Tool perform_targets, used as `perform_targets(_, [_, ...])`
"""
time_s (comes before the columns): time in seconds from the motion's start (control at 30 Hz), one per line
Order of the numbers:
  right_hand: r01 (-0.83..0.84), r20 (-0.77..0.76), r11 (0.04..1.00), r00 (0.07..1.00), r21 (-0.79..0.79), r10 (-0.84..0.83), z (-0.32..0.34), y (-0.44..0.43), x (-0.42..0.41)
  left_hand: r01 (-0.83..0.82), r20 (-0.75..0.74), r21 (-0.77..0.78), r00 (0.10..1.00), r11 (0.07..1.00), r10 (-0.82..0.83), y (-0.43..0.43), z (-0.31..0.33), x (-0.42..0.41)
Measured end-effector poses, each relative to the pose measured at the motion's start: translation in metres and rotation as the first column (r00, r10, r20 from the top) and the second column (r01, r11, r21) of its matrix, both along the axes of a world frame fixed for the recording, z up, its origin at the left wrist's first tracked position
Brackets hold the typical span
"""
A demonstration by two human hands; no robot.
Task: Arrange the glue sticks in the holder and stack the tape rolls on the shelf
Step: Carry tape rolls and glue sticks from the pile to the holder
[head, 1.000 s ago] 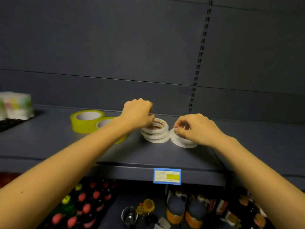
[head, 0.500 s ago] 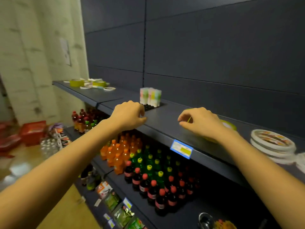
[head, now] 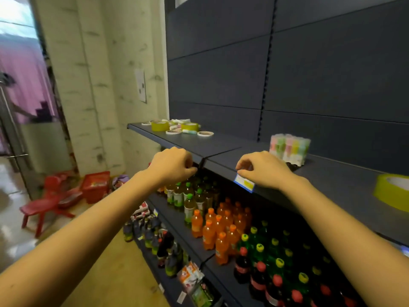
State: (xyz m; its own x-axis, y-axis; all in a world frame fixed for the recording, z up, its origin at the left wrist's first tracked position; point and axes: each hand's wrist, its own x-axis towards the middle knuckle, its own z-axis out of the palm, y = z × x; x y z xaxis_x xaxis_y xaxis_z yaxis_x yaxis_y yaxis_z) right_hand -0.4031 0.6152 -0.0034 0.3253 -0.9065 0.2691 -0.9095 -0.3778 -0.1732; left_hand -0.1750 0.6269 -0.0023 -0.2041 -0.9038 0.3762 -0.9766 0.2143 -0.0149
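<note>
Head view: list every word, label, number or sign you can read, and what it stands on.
No text here is readable.
Price tag on the shelf edge: blue and yellow, print blurred.
Paper notice on the wall: too small.
Labels on the drink bottles: blurred.
Pack of glue sticks: no legible print.

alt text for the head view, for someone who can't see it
A left hand and right hand, both curled, hover at the front edge of a dark shelf bearing glue sticks and yellow tape rolls; drink bottles fill the shelves below.
</note>
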Motion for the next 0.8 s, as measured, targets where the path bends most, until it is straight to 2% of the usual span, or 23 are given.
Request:
perform_targets(0.13, [0.004, 0.013, 1.0, 1.0, 0.013, -0.004, 0.0, -0.043, 0.059, 0.072, -0.076, 0.062, 0.995, 0.995, -0.067, -0.039, -0.004, 0.05])
perform_targets(0.4, [0.007, -0.046, 0.999, 0.999, 0.038, -0.005, 0.005, -0.125, 0.13, 0.086, -0.178, 0.052, 0.981, 0.995, -0.075, -0.117, -0.012, 0.117])
perform_targets(0.67, [0.021, -0.068, 1.0, 0.997, 0.001, -0.021, 0.005, -0.24, 0.181, 0.045, -0.196, 0.042, 0.98, 0.998, -0.036, -0.226, -0.018, 0.169])
perform_targets(0.8, [0.063, -0.056, 0.997, 0.997, 0.034, -0.061, 0.012, -0.309, 0.202, 0.021, -0.174, 0.064, 0.985, 0.998, -0.01, -0.287, -0.013, 0.185])
